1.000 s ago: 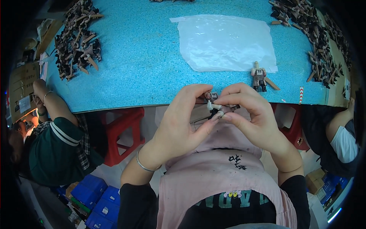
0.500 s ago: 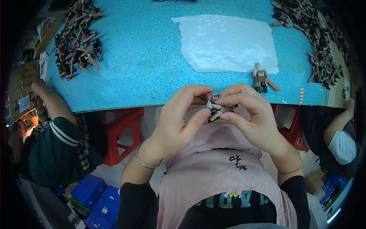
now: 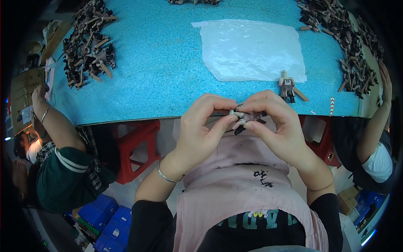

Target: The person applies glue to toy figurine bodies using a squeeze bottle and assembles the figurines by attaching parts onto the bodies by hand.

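Between my two hands, just off the table's front edge, is a small toy figure [image 3: 250,117] with pale limbs and dark parts. My left hand [image 3: 200,128] pinches its pale end between thumb and fingers. My right hand [image 3: 275,122] grips the body from the other side, thumb below and fingers above. The fingers hide parts of the figure. A second toy figure [image 3: 287,87], with a pale top, brown body and dark legs, lies on the table beyond my right hand, with a tan flat piece [image 3: 301,94] beside it.
The blue speckled table [image 3: 155,63] bears a clear plastic sheet [image 3: 254,50]. Figures are heaped at left [image 3: 90,50] and right [image 3: 348,50]. Co-workers sit on both sides: a green sleeve [image 3: 63,176] at left, a raised arm [image 3: 380,109] at right. Red stools [image 3: 136,147] stand underneath.
The held figure has turned a little between my fingers, and my hands have closed in slightly. The right co-worker's arm has reached up toward the table's right edge.
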